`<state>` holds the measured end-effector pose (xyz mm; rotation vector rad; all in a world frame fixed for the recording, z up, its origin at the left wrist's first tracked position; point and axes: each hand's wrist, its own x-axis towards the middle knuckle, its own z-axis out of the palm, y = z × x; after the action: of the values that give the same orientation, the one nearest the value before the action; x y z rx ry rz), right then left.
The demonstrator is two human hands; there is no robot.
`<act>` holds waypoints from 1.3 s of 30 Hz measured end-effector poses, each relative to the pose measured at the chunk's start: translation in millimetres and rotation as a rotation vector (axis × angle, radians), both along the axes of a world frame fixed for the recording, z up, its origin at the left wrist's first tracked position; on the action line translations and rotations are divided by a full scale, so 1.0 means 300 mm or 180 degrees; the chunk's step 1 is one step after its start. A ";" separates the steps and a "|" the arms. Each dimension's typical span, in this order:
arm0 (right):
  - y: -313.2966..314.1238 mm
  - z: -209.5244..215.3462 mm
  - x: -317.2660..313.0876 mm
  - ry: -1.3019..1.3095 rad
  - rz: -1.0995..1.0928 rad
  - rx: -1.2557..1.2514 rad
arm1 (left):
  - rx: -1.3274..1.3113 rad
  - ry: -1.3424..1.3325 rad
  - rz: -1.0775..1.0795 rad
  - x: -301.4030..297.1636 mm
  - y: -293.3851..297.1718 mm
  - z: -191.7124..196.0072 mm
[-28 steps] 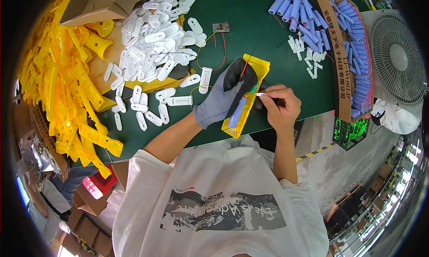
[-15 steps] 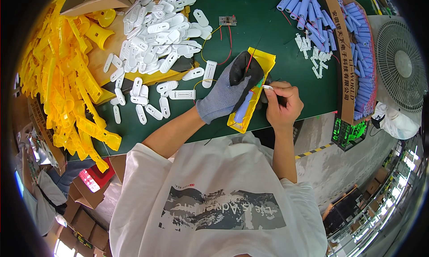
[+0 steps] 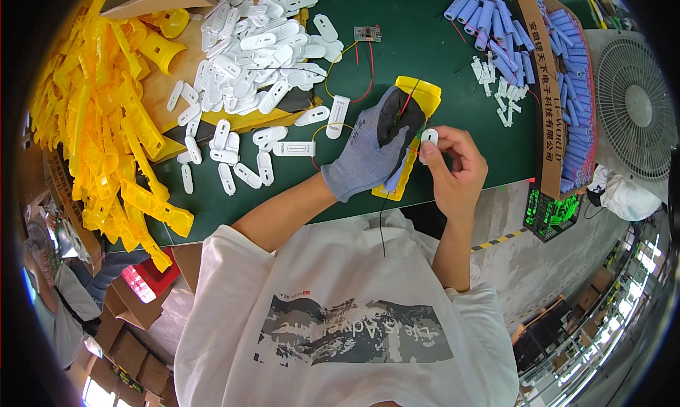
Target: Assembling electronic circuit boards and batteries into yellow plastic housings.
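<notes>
My left hand (image 3: 367, 146), in a grey-blue glove with a dark palm, is closed around a yellow plastic housing (image 3: 425, 95) tilted over the table's front edge. A blue cylindrical battery (image 3: 394, 180) lies inside its near end, partly hidden by the glove. Red and black wires stick out by the thumb, and a black wire (image 3: 382, 230) hangs down against the shirt. Just right of the housing, my bare right hand (image 3: 459, 168) pinches a small white oval plastic piece (image 3: 429, 136) between thumb and forefinger. A thin red wire runs between the housing and this piece.
White oval covers (image 3: 262, 46) are heaped left of centre, beside a pile of yellow housings (image 3: 106, 124). A small circuit board (image 3: 367, 33) with wires lies behind my hands. Blue batteries (image 3: 496, 25), small white parts (image 3: 506, 95), a carton (image 3: 540, 124) and a fan (image 3: 634, 102) stand right.
Both hands and the housing have shifted slightly right. The white piece has turned from edge-on to show its face. The black wire now hangs below the housing.
</notes>
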<state>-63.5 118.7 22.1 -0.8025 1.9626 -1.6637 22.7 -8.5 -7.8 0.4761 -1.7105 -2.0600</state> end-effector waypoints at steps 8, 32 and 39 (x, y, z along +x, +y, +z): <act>-0.001 0.002 -0.007 -0.0676 0.0202 -0.0100 | -0.0185 0.0009 0.0014 0.005 -0.001 0.041; 0.012 0.008 -0.018 -0.0887 0.0227 -0.0139 | 0.0071 0.0037 0.0061 0.000 -0.003 0.045; -0.010 0.006 -0.018 -0.0730 0.0172 0.0028 | -0.0071 0.0161 -0.0054 -0.003 -0.015 0.038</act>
<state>-68.8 115.8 23.9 -0.6251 1.7745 -1.6358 21.8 -13.2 3.7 0.4004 -1.7121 -2.0451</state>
